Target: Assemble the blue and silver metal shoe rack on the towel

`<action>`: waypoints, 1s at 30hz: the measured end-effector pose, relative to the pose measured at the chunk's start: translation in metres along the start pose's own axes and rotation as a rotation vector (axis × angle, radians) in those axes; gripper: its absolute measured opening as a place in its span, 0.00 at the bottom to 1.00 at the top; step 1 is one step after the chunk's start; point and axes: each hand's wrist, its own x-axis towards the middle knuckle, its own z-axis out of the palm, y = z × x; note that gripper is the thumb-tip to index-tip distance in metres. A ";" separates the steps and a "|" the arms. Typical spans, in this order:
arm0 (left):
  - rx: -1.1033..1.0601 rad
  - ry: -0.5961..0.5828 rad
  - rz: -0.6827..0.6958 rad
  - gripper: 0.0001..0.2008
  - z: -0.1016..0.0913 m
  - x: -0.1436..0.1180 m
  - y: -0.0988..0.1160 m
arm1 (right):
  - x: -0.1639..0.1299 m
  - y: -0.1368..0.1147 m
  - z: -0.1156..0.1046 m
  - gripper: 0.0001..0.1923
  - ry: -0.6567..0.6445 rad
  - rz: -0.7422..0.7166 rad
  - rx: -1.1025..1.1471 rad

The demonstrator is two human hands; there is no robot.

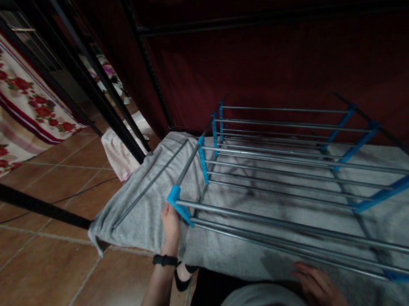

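Observation:
A rack of metal tubes [267,158] with blue plastic joints lies on a grey cloth in front of me. My left hand [171,225] is closed around the blue connector [174,195] at the rack's near left corner; a black band circles that wrist. Close to my body, my right hand [316,285] is low beside the nearest tubes, its fingers loosely spread and nothing visible in them. To the left of the rack, a thin grey rod [151,184] lies on the cloth.
The grey cloth [243,253] covers a low platform. Black metal posts [95,87] stand at the left, a dark red curtain [252,62] hangs behind. Beyond the posts are a tiled floor [62,258], a black cable [78,191], a striped cloth [123,158] and a flowered curtain [0,87].

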 end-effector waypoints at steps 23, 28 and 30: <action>1.225 -0.115 0.223 0.21 -0.081 0.109 -0.012 | -0.026 0.021 0.031 0.19 -0.155 0.269 0.079; 0.990 -0.054 0.052 0.16 -0.084 0.086 -0.014 | -0.021 0.017 0.027 0.19 -0.144 0.277 0.107; 0.837 0.015 0.030 0.13 -0.091 0.069 -0.014 | -0.020 0.016 0.026 0.18 -0.145 0.288 0.116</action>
